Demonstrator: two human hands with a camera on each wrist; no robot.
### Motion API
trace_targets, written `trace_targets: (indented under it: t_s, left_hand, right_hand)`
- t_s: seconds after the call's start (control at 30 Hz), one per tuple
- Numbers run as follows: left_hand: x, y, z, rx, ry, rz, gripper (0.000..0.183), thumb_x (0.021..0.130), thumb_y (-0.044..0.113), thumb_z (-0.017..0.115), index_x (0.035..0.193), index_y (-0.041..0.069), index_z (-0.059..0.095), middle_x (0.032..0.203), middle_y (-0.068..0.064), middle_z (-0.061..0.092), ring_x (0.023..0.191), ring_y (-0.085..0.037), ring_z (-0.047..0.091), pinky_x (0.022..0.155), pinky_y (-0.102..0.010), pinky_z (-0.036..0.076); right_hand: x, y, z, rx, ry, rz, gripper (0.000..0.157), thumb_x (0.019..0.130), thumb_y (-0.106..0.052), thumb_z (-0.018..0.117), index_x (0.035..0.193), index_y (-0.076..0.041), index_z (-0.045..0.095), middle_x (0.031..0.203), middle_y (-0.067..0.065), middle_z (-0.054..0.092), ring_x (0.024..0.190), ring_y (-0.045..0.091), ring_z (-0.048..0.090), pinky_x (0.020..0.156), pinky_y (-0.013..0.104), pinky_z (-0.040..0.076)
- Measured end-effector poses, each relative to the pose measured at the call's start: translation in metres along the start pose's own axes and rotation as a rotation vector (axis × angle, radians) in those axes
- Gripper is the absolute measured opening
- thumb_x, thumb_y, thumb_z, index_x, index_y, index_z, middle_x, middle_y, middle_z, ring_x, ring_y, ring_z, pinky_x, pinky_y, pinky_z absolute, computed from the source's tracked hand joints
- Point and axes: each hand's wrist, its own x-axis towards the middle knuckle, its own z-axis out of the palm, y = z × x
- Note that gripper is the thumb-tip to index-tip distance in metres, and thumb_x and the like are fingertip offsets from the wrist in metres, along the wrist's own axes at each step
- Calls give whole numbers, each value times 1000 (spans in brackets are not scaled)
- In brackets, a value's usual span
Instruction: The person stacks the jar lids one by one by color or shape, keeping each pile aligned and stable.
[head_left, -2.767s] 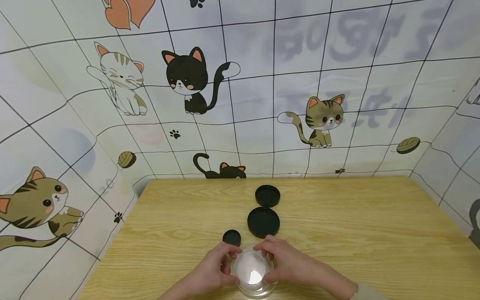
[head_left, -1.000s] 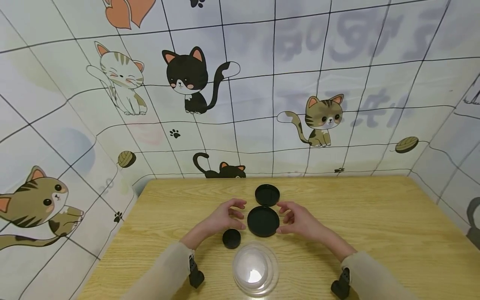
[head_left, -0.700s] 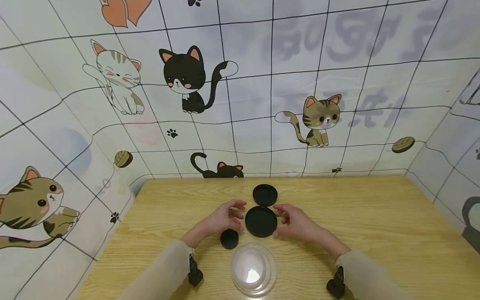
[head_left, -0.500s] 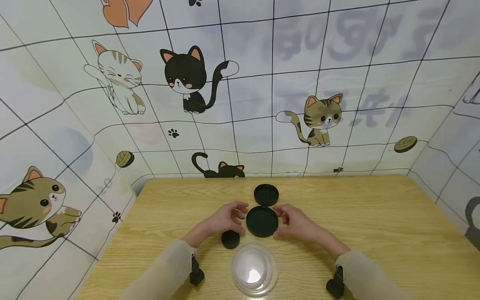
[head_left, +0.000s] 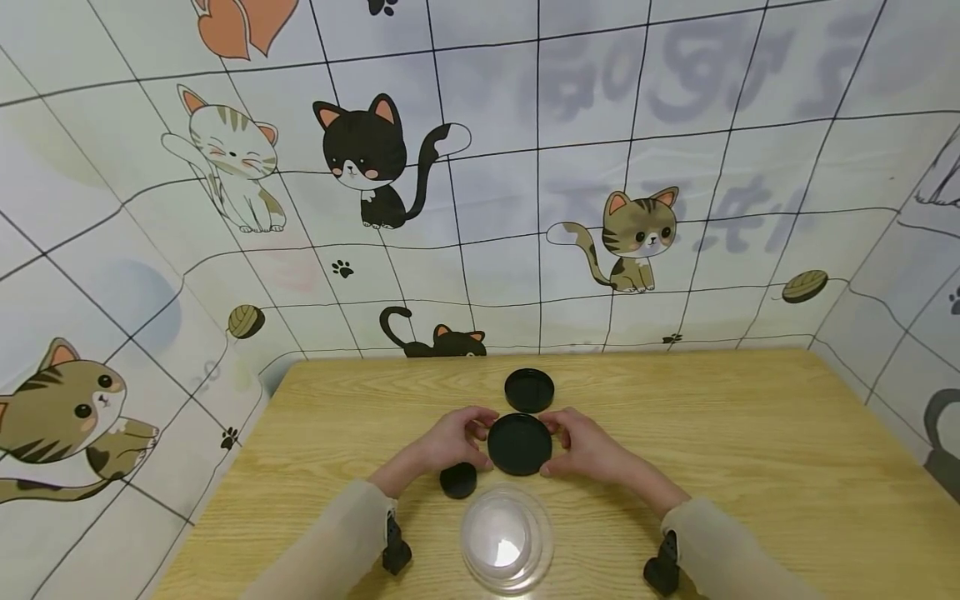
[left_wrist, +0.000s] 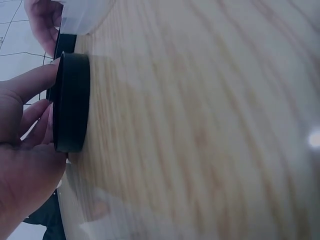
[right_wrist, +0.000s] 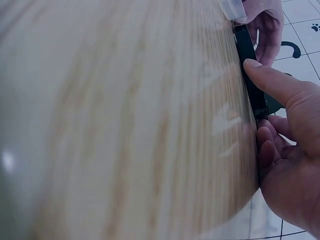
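On the surface (head_left: 712,467), the clear stack (head_left: 498,533) is now left by the left hand (head_left: 453,437) and right hand (head_left: 587,446), which are shifted forward to the large lid (head_left: 520,446) just beyond it, its rim gripped from both sides. A fresh stage of the work seems to be begun; the middle lid (head_left: 529,388) is left behind, the small lid (head_left: 458,483) partly covered by the left hand.

To me the big lid (head_left: 520,445), far lid (head_left: 529,390) and small lid (head_left: 458,482) look like smooth black plastic, faintly glossy. The stack (head_left: 497,530) is clear and shiny; plastic or glass, I cannot tell. My sleeves (head_left: 333,540) are matt cloth. The table (head_left: 712,467) shows wood grain under a smooth, reflective finish.
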Motion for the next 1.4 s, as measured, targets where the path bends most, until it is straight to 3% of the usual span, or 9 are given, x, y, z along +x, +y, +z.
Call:
trace_targets:
  t_s: [0.23, 0.57, 0.87, 1.07, 1.4]
  left_hand:
    - [2, 3, 2, 59, 29, -8, 69, 74, -3, 86, 138, -4, 58, 125, -13, 59, 101, -22, 57, 89, -31, 48]
    - [3, 6, 2, 61, 28, -23, 70, 72, -3, 87, 136, -2, 59, 123, -12, 61, 98, -20, 56, 86, -30, 48]
    - [-1, 11, -1, 67, 56, 77, 68, 72, 0, 89, 134, 1, 62, 124, -10, 62, 95, -22, 56, 77, -29, 50]
    - [-14, 31, 0, 26, 57, 100, 65, 74, 0, 87, 133, 3, 61, 124, -10, 59, 92, -22, 55, 71, -28, 53]
    - [-38, 60, 28, -92, 84, 145, 67, 71, -7, 87, 132, 0, 59, 122, -12, 55, 90, -20, 59, 74, -26, 55]
  right_hand:
    - [1, -2, -1, 1, 1, -2, 73, 74, -20, 93, 135, 2, 59, 107, 7, 54, 79, 19, 47, 68, 28, 41]
    - [0, -6, -2, 5, 15, -10, 72, 72, -18, 95, 133, 1, 61, 106, 8, 54, 79, 17, 48, 69, 28, 42]
    - [-8, -18, -10, 42, 40, 32, 76, 72, -15, 95, 136, 3, 57, 113, 9, 55, 83, 21, 53, 69, 28, 47]
    - [-18, -35, -23, 30, 29, -36, 71, 73, -18, 94, 133, 0, 60, 116, 7, 58, 91, 24, 55, 72, 30, 48]
    - [-52, -53, -41, -11, 48, -147, 69, 70, -18, 96, 129, -5, 62, 114, 2, 61, 91, 16, 57, 76, 31, 50]
